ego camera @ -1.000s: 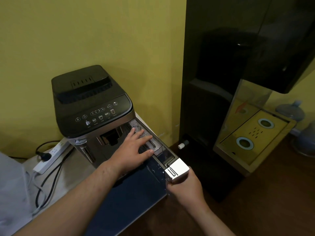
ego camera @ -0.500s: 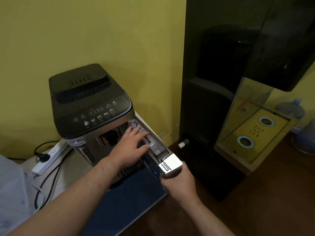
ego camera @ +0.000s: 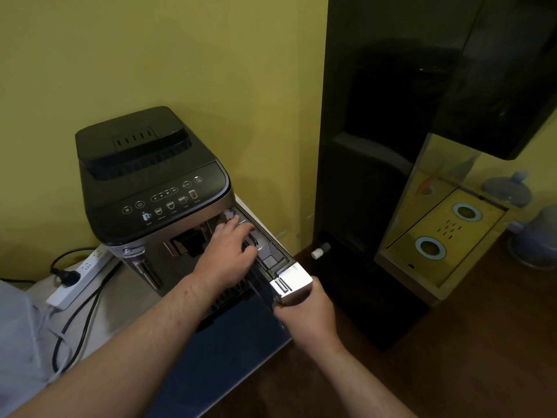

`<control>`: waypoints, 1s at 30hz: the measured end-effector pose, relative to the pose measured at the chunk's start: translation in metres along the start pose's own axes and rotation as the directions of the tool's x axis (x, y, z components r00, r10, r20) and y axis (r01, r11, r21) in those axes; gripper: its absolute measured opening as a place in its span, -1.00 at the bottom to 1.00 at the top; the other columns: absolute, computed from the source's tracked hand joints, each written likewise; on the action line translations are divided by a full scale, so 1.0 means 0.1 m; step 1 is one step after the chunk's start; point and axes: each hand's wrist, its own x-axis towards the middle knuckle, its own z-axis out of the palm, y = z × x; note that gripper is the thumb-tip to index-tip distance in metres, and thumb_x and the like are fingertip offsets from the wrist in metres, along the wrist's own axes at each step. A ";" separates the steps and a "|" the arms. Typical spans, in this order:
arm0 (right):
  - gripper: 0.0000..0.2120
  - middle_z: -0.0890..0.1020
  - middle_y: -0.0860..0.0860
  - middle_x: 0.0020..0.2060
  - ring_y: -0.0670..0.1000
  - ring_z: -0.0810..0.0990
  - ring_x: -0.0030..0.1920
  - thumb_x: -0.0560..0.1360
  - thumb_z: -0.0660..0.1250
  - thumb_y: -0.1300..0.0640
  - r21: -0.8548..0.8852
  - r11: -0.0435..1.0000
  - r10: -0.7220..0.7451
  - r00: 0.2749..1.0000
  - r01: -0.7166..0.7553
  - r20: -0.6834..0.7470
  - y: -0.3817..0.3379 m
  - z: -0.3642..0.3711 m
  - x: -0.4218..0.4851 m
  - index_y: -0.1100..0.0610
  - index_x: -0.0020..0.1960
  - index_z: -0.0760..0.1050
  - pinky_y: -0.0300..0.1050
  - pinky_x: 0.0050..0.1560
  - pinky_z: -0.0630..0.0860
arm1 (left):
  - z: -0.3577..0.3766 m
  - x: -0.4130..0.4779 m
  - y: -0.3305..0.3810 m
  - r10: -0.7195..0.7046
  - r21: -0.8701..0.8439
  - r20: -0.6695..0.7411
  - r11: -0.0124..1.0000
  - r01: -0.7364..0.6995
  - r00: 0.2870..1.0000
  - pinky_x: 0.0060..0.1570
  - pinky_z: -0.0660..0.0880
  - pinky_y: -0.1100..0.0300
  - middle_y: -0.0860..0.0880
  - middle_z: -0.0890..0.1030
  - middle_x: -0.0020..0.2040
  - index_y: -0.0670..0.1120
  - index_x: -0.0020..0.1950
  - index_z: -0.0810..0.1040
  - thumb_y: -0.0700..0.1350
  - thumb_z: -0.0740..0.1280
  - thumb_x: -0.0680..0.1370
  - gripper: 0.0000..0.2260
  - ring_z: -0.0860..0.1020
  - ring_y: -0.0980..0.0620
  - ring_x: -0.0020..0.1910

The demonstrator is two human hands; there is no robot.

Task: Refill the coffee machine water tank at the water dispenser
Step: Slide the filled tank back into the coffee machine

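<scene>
Silver-fronted clear plastic tank (ego camera: 272, 262): sits level in the right-side slot of the coffee machine (ego camera: 150, 182), partly drawn out toward the person. Water level cannot be told.
Grip, right hand (ego camera: 307, 312): clamped on the tank's silver front end, fingers curled round it.
Grip, left hand (ego camera: 227, 251): apart, fingers straight, lying flat on the tank's top close to the machine body.
Black dispenser (ego camera: 376, 176): stands on the floor just right of the tabletop (ego camera: 99, 324).
Handling, as judged: stiff, thin-walled, light when empty; heavy and sloshing once filled; smooth sides probably slippery when wet. Best held at the front end with a second hand underneath, kept level.
</scene>
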 end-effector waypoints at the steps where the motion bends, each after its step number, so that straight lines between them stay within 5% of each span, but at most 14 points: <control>1: -0.48 0.53 -0.21 -0.10 -0.24 0.51 -0.15 0.31 0.57 0.26 -0.004 1.000 -0.001 1.000 0.001 -0.006 0.00 0.00 0.01 -0.09 0.09 0.39 -0.43 -0.37 0.49 | 0.00 0.01 0.00 0.002 -0.004 -0.008 1.000 -0.002 1.000 0.50 0.11 -0.11 -0.07 0.13 0.61 0.02 0.51 0.31 -0.07 0.18 0.57 -0.52 0.02 -0.11 0.58; 14: -0.48 0.55 -0.19 -0.07 -0.20 0.54 -0.10 0.33 0.56 0.27 0.005 1.000 -0.012 1.000 0.012 0.000 0.02 0.05 -0.06 -0.08 0.12 0.39 -0.44 -0.29 0.52 | 0.08 0.02 0.01 0.010 -0.047 -0.072 0.999 -0.014 0.997 0.48 0.14 -0.06 -0.13 0.18 0.58 -0.10 0.46 0.35 -0.12 0.19 0.56 -0.56 0.08 -0.08 0.55; 17: -0.47 0.54 -0.19 -0.07 -0.24 0.52 -0.12 0.34 0.56 0.26 -0.011 1.000 -0.016 1.000 0.016 0.007 0.01 0.03 -0.06 -0.07 0.14 0.39 -0.47 -0.32 0.50 | 0.14 -0.03 0.01 -0.023 -0.178 -0.144 0.984 -0.003 0.989 0.49 0.13 -0.03 -0.12 0.15 0.59 -0.07 0.52 0.27 -0.06 0.23 0.59 -0.51 0.07 -0.06 0.56; 20: -0.46 0.55 -0.20 -0.06 -0.23 0.53 -0.09 0.33 0.57 0.25 -0.028 1.000 -0.013 1.000 0.013 0.010 0.02 0.02 -0.04 -0.10 0.13 0.38 -0.45 -0.33 0.50 | 0.30 -0.19 0.11 -0.268 -0.555 -0.219 0.825 0.106 0.938 0.39 0.30 0.08 -0.06 0.26 0.51 -0.07 0.56 0.17 -0.03 0.32 0.56 -0.39 0.31 -0.02 0.44; 24: -0.45 0.53 -0.24 -0.07 -0.26 0.52 -0.11 0.32 0.59 0.15 -0.096 0.995 -0.014 1.000 0.016 0.020 0.06 0.02 -0.05 -0.15 0.14 0.37 -0.46 -0.34 0.47 | 0.45 -0.25 0.22 -0.416 -0.817 0.061 0.501 0.285 0.907 0.35 0.40 -0.06 -0.04 0.51 0.34 0.03 0.51 0.21 0.10 0.28 0.52 -0.41 0.51 -0.03 0.27; 27: -0.44 0.55 -0.23 -0.09 -0.22 0.54 -0.10 0.29 0.61 0.06 -0.170 0.985 -0.029 0.999 0.031 0.016 0.07 -0.01 -0.03 -0.14 0.16 0.39 -0.43 -0.30 0.49 | 0.43 -0.17 0.21 -0.447 -0.784 0.147 0.491 0.379 0.882 0.39 0.36 -0.14 -0.08 0.44 0.43 0.10 0.57 0.07 0.22 0.25 0.40 -0.23 0.45 -0.12 0.36; 30: -0.44 0.57 -0.21 -0.07 -0.16 0.58 -0.01 0.28 0.62 0.07 -0.193 0.981 -0.032 0.999 0.032 0.007 0.07 -0.01 0.00 -0.12 0.16 0.41 -0.36 -0.17 0.54 | 0.38 -0.15 0.26 -0.472 -0.742 0.154 0.525 0.418 0.868 0.37 0.38 -0.15 -0.15 0.44 0.41 0.02 0.58 0.05 0.09 0.21 0.43 -0.26 0.46 -0.16 0.33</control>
